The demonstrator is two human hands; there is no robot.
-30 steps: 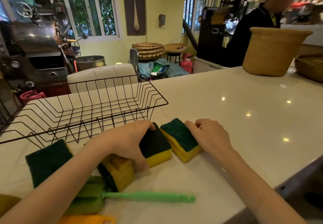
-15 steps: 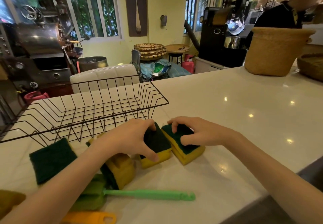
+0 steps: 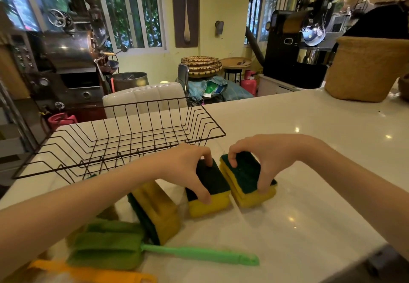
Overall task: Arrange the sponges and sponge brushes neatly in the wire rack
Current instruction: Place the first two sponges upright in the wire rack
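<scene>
An empty black wire rack (image 3: 124,141) stands on the white counter at the left. Just in front of it my left hand (image 3: 188,165) grips a yellow sponge with a dark green top (image 3: 212,192). Beside it my right hand (image 3: 254,159) pinches a stack of two similar sponges (image 3: 247,185). Another yellow-green sponge (image 3: 157,212) stands on edge under my left forearm. Nearer to me lie a green sponge brush (image 3: 124,249) with a long handle and an orange brush handle (image 3: 88,275).
A woven basket (image 3: 367,68) stands at the counter's far right, with a person in dark clothes behind it. The counter's front edge (image 3: 376,258) runs at the lower right. Coffee roasting machines and a white chair stand beyond the counter.
My right hand has closed over the sponge stack, thumb at the front and fingers at the back. My left hand has taken a pinch grip on its sponge. The flat green scouring pad has gone behind my left forearm.
</scene>
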